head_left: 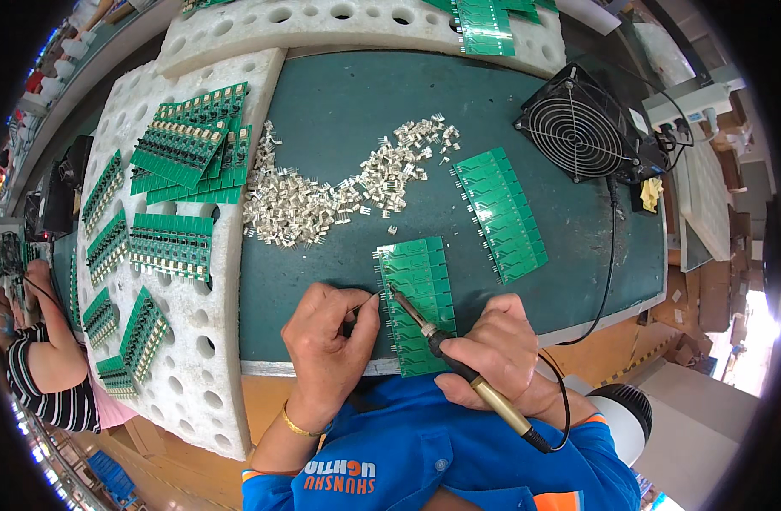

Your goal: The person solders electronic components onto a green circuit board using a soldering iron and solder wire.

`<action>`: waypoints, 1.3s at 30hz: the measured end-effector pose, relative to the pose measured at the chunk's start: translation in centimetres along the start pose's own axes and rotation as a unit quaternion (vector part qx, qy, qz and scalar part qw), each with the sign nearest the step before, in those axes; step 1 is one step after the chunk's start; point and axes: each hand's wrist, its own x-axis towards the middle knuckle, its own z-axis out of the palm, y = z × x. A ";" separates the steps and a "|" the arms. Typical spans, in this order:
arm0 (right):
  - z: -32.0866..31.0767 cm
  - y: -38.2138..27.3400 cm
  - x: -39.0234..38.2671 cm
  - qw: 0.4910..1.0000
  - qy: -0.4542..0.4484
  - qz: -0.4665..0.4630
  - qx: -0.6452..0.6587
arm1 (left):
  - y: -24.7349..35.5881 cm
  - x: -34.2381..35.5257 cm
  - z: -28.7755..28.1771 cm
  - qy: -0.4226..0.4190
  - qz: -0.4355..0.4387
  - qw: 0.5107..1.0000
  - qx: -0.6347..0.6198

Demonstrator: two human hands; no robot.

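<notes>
A green circuit board panel (437, 277) lies at the front of the bench, with a row of small pins along its left edge. My right hand (497, 349) is closed round the handle of a soldering iron (471, 375), whose metal tip touches or hovers just over the panel near that edge. Thumb and forefinger of my left hand (331, 336) are pinched together at the same edge, close to the iron's tip; what they hold, if anything, is hidden. Farther right lies a second green panel (501, 213), also with pins along its left side.
Small white connectors (288, 204) are heaped behind my left hand. A white foam board (220, 341) at left carries several populated circuit boards (171, 245); another foam strip (314, 30) runs along the back. A black fan (573, 132) stands at right, its cable crossing the bench edge. Another person (54, 366) sits far left.
</notes>
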 end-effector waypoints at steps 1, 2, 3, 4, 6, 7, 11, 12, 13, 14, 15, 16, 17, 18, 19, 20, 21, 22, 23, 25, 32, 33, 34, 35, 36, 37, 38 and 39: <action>0.1 0.0 -0.1 1.000 0.002 0.000 0.000 | 0.0 0.0 0.0 -0.001 0.002 1.000 0.003; 0.1 0.0 -0.1 1.000 0.004 -0.001 0.000 | 0.0 0.0 0.0 0.000 0.002 1.000 0.003; 0.1 0.0 -0.1 1.000 0.004 -0.001 0.000 | 0.0 0.0 0.0 0.002 0.003 1.000 0.004; 0.0 0.0 -0.1 1.000 0.003 -0.002 -0.001 | 0.0 0.0 0.1 0.003 0.004 1.000 0.004; 0.0 0.0 -0.1 1.000 0.001 -0.002 -0.002 | 0.0 0.0 0.1 0.003 0.004 1.000 0.007; 0.0 0.0 -0.1 1.000 0.001 -0.004 -0.004 | 0.0 0.0 0.1 0.004 0.005 1.000 0.010; 0.1 -0.1 0.0 1.000 -0.001 -0.003 -0.008 | 0.1 0.0 0.1 0.003 0.004 1.000 0.017; 0.1 -0.1 0.0 1.000 -0.001 -0.003 -0.008 | 0.1 0.1 0.1 0.004 0.002 1.000 0.016; 0.1 -0.1 0.0 1.000 0.001 -0.005 -0.009 | 0.1 0.1 0.2 0.005 0.001 1.000 0.014; 0.1 -0.1 0.0 1.000 0.003 -0.006 -0.010 | 0.1 0.1 0.1 0.005 0.001 1.000 0.013; 0.1 -0.1 0.0 1.000 0.003 -0.005 -0.010 | 0.2 0.1 0.1 0.002 0.002 1.000 0.018; 0.1 -0.1 0.0 1.000 0.001 -0.008 -0.012 | 0.2 0.1 0.0 -0.001 0.003 1.000 0.024; 0.0 0.0 0.0 1.000 -0.002 -0.010 -0.013 | 0.2 0.1 0.0 -0.001 0.003 1.000 0.024; 0.0 -0.1 0.0 1.000 -0.002 -0.010 -0.013 | 0.1 0.1 0.0 0.000 0.003 1.000 0.018; -0.1 -0.1 -0.1 1.000 -0.001 -0.010 -0.017 | 0.0 0.1 0.0 0.002 0.003 1.000 0.012; -0.2 0.0 -0.1 1.000 0.001 -0.010 -0.020 | 0.1 0.1 0.0 0.002 0.003 1.000 0.013; -0.3 0.0 -0.2 1.000 0.001 -0.010 -0.020 | 0.1 0.1 -0.1 0.003 0.002 1.000 0.013; -0.5 0.0 -0.2 1.000 0.001 -0.008 -0.015 | 0.2 0.0 -0.1 0.003 0.001 1.000 0.013; -0.6 0.0 -0.3 1.000 0.001 -0.007 -0.010 | 0.2 0.0 -0.2 0.002 0.001 1.000 0.013; -0.9 0.0 -0.3 1.000 -0.001 -0.003 -0.002 | 0.2 -0.2 -0.4 0.001 -0.001 1.000 0.007; -0.6 0.2 -0.5 0.999 0.010 0.011 0.030 | 0.4 -0.5 -0.4 0.005 -0.004 1.000 0.010; -0.5 0.2 -0.6 0.999 0.010 0.011 0.030 | 0.5 -0.5 -0.4 0.002 -0.009 1.000 0.009; -0.4 0.3 -0.6 0.999 0.015 0.013 0.032 | 0.6 -0.5 -0.5 0.000 -0.014 1.000 0.009; -0.3 0.4 -0.7 0.999 0.021 0.015 0.035 | 0.5 -0.6 -0.4 0.000 -0.014 1.000 0.009; -0.1 0.4 -0.7 0.999 0.021 0.014 0.035 | 0.2 -0.6 -0.3 0.004 -0.002 1.000 0.007; -0.1 0.4 -0.7 0.999 0.028 0.013 0.038 | 0.1 -0.7 -0.2 0.008 0.010 1.000 0.005; 0.0 0.4 -0.7 0.998 0.036 0.013 0.041 | 0.1 -0.7 -0.2 0.009 0.010 1.000 0.005; 0.0 0.5 -0.7 0.998 0.035 0.012 0.041 | 0.2 -0.7 -0.2 0.006 0.007 1.000 0.004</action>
